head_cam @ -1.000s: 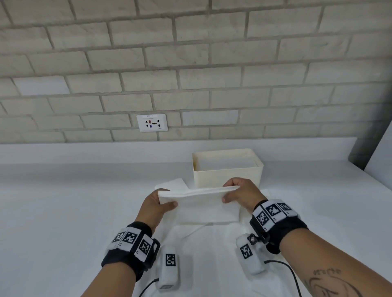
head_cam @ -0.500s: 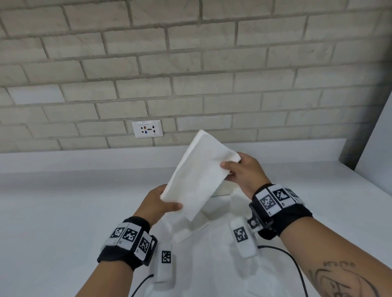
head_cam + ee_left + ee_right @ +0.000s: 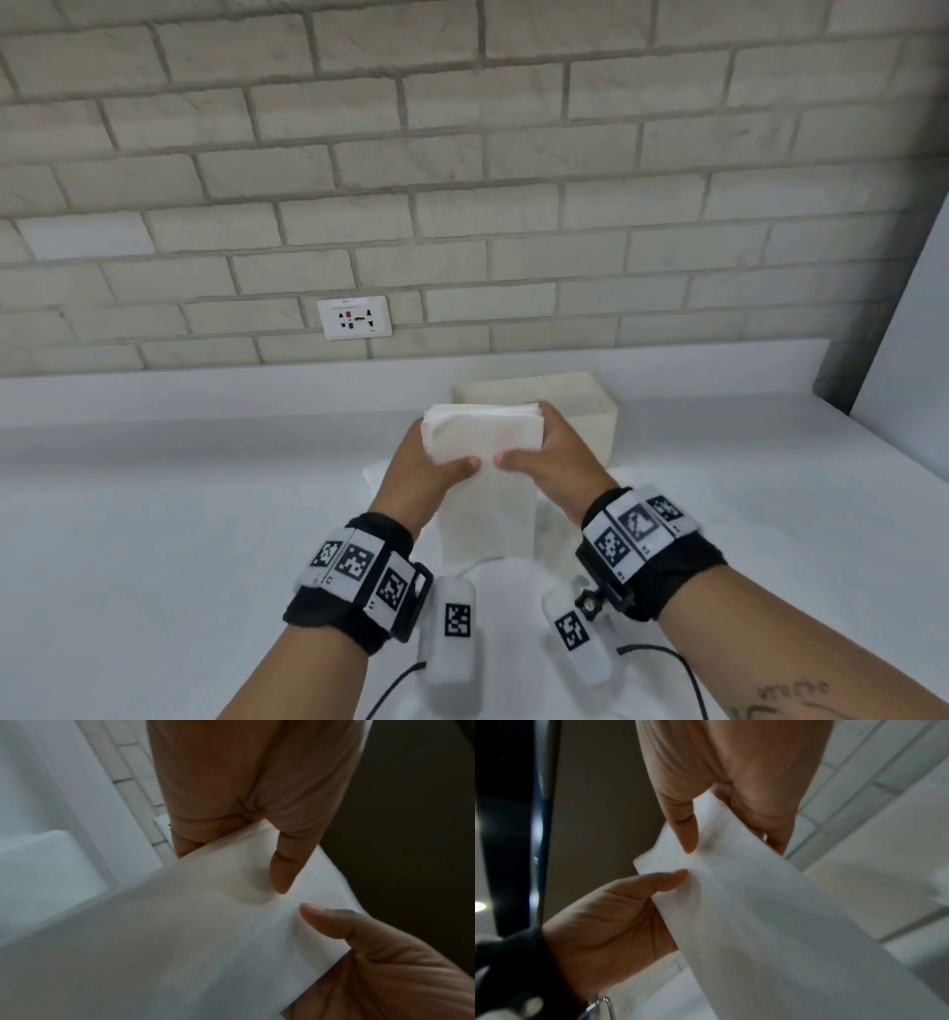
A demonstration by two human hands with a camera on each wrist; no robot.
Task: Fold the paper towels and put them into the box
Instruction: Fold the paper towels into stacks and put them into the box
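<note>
Head view: the box (image 3: 580,406) stands just beyond the fingers, its front wall and most of its inside hidden by the folded paper towel (image 3: 482,437). More white sheets (image 3: 513,591) lie on the table (image 3: 154,514) under the wrists, their edges hard to tell from the white surface. The towel is white, folded into a thick pad with layered edges at the top and a flap hanging down. The left hand (image 3: 426,462) grips its left side and the right hand (image 3: 552,457) its right side, thumbs nearly meeting on the front.

Left wrist view: blurred. The left thumb lies on the towel (image 3: 180,943), fingers (image 3: 185,839) curled behind its edge; the right hand (image 3: 385,963) holds the near corner.

Right wrist view: also blurred. The towel (image 3: 757,923) is pinched between thumb and fingers (image 3: 777,833), its lower end cut off by the frame; the left hand (image 3: 608,914) touches it from the side.
</note>
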